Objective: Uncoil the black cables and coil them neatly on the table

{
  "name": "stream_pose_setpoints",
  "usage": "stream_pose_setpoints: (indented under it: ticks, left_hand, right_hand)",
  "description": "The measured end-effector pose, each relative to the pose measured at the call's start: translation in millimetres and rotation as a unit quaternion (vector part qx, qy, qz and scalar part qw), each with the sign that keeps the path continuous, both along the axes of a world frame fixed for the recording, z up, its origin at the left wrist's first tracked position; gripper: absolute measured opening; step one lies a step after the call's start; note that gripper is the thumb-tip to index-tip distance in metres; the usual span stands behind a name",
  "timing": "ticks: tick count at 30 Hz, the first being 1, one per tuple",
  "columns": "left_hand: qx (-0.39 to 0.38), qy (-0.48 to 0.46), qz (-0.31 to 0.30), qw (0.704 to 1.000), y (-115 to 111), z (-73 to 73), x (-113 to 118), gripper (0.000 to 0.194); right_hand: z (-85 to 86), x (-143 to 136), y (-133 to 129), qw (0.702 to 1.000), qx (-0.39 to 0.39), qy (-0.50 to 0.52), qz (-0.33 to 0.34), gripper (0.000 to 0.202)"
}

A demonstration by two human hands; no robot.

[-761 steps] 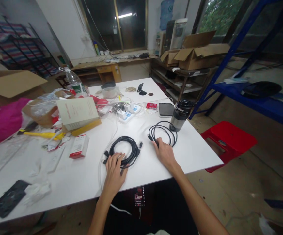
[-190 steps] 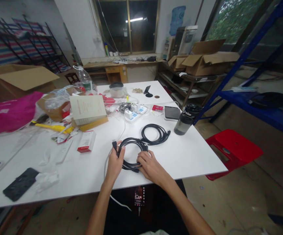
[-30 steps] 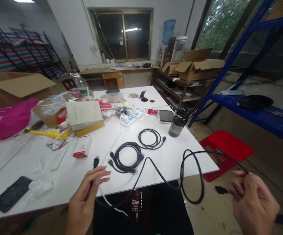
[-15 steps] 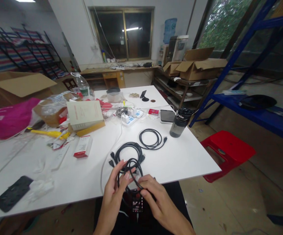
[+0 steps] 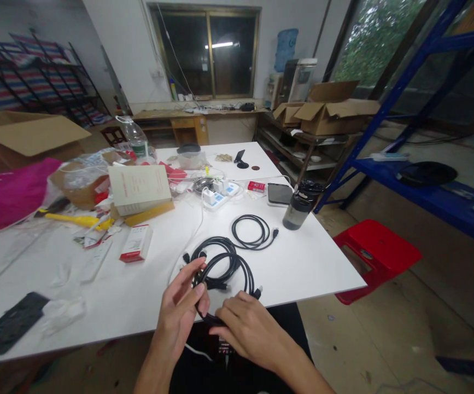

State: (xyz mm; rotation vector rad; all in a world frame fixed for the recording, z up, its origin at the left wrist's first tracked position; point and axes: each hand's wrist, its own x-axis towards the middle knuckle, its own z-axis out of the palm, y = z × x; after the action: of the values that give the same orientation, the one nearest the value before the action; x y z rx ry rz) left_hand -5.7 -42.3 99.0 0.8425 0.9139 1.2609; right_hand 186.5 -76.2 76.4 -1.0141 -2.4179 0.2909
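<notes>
Between my two hands is a coiled black cable (image 5: 248, 269), looped into a ring at the table's front edge. The fingers of my left hand (image 5: 183, 301) curl round the coil's left side. My right hand (image 5: 247, 323) grips its lower side, with the fingers wrapped over the strands. A plug of the cable shows just above my right knuckles. Right behind lies a second black cable coil (image 5: 214, 238) on the white table, partly covered by the held one. Farther back rests a third black cable coil (image 5: 233, 232), its plug pointing right.
A dark bottle (image 5: 298, 205) stands at the table's right side near a tablet-like device (image 5: 280, 193). White power strips (image 5: 220, 196) lie mid-table. At left are a red-white box (image 5: 136, 243), a black phone-like slab (image 5: 13, 323) and clutter. A red stool (image 5: 378, 246) stands right of the table.
The held cable's loops have opened into a wider, rounder ring. My left hand has moved slightly left, and my right hand has turned over the coil's lower side.
</notes>
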Motion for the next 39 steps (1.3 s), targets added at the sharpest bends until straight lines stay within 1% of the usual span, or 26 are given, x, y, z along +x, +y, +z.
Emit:
stream_pose_setpoints:
  ticks: [1,3,5,7,10,12,15,17,19,21,23,26,28,30,33,34,36,39]
  left_hand:
    - [0.006,-0.002,-0.003,1.000,3.4,1.4,-2.8,0.051]
    - [0.019,-0.003,-0.001,1.000,10.2,2.6,-7.3,0.051]
    - [0.034,0.014,0.009,0.999,18.0,-0.4,-11.1,0.050]
    - [0.051,0.067,0.027,0.996,27.8,-9.7,-15.7,0.051]
    - [0.073,0.200,0.033,0.977,45.4,-34.3,-25.3,0.048]
    - [0.102,0.282,0.034,0.953,56.1,-53.8,-32.7,0.041]
    - [0.176,0.383,0.056,0.905,65.6,-79.3,-41.6,0.030]
    - [0.216,0.429,0.067,0.874,67.2,-91.4,-44.2,0.026]
    - [0.240,0.453,0.073,0.856,67.0,-99.9,-43.8,0.026]
    - [0.256,0.475,0.081,0.838,66.9,-105.3,-41.4,0.026]
    - [0.269,0.510,0.092,0.812,67.5,-107.5,-38.6,0.026]
    - [0.289,0.560,0.118,0.768,67.0,-105.3,-35.3,0.025]
    - [0.307,0.572,0.133,0.749,63.5,-102.5,-33.8,0.026]
    - [0.337,0.561,0.114,0.748,56.9,-101.1,-32.0,0.028]
    - [0.365,0.518,0.028,0.773,44.7,-103.0,-28.5,0.036]
    - [0.360,0.506,0.007,0.784,41.4,-103.9,-27.3,0.038]
    - [0.340,0.495,-0.012,0.800,37.1,-104.6,-25.3,0.039]
    - [0.322,0.494,-0.033,0.807,37.2,-101.3,-24.5,0.039]
  right_hand:
    - [4.8,1.2,5.5,0.999,0.031,-0.026,0.003,0.028]
    - [9.9,2.3,15.6,0.996,0.067,-0.051,0.006,0.028]
    - [7.5,0.9,26.0,0.995,0.084,-0.059,0.009,0.028]
    - [-2.2,-3.2,38.3,0.994,0.095,-0.060,0.008,0.027]
    - [-25.2,-11.8,59.4,0.992,0.102,-0.068,0.004,0.026]
    - [-41.4,-16.8,71.5,0.993,0.091,-0.074,-0.003,0.027]
    - [-60.4,-20.2,81.3,0.997,0.064,-0.051,-0.008,0.029]
    - [-68.3,-20.1,82.7,0.998,0.052,-0.029,-0.006,0.031]
    - [-73.0,-19.5,82.6,0.999,0.050,-0.014,-0.014,0.036]
    - [-76.0,-19.5,82.8,0.998,0.053,-0.009,-0.034,0.042]
    - [-78.2,-20.4,84.0,0.997,0.058,-0.009,-0.058,0.044]
    - [-81.3,-21.8,86.9,0.995,0.062,-0.019,-0.076,0.040]
    - [-83.5,-21.9,89.2,0.995,0.061,-0.020,-0.076,0.034]
    - [-85.7,-21.0,91.2,0.996,0.055,-0.011,-0.072,0.030]
    - [-86.4,-18.3,92.2,0.997,0.032,0.008,-0.065,0.026]
    - [-85.0,-16.7,91.8,0.998,0.020,0.019,-0.062,0.025]
    - [-79.4,-11.7,90.7,0.997,-0.015,0.053,-0.045,0.026]
    - [-66.9,3.5,92.1,0.994,-0.062,0.091,-0.005,0.040]
